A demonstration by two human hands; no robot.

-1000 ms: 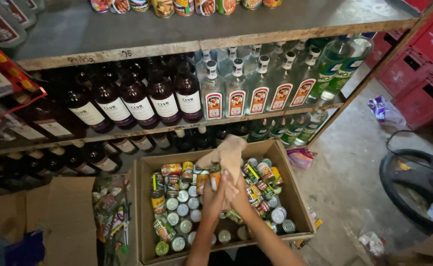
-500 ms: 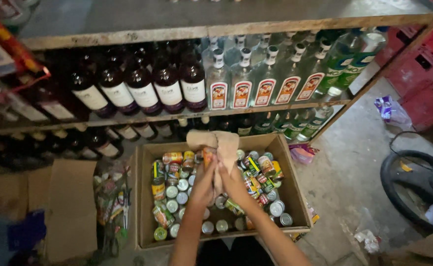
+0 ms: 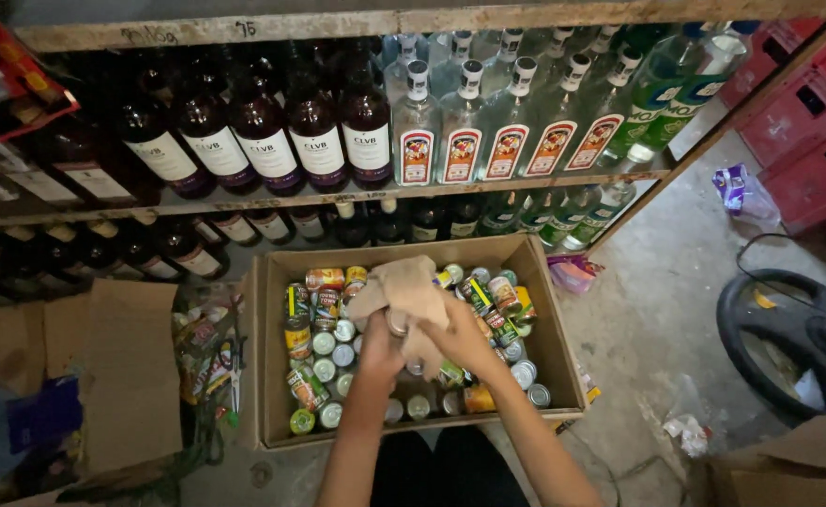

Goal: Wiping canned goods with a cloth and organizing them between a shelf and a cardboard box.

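While wiping over the box's middle, left hand [image 3: 382,349] now grips a can [image 3: 396,322], right hand [image 3: 460,340] clutching the beige cloth [image 3: 404,289], both nearer than before.

Dark bottles [image 3: 261,131] and clear bottles [image 3: 463,127] crowd a wooden shelf [image 3: 338,195]; red crates [image 3: 812,122] and what looks like a steering wheel [image 3: 788,338] nearby.

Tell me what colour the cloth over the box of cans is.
The cloth is plain tan or beige, seen in the head view.
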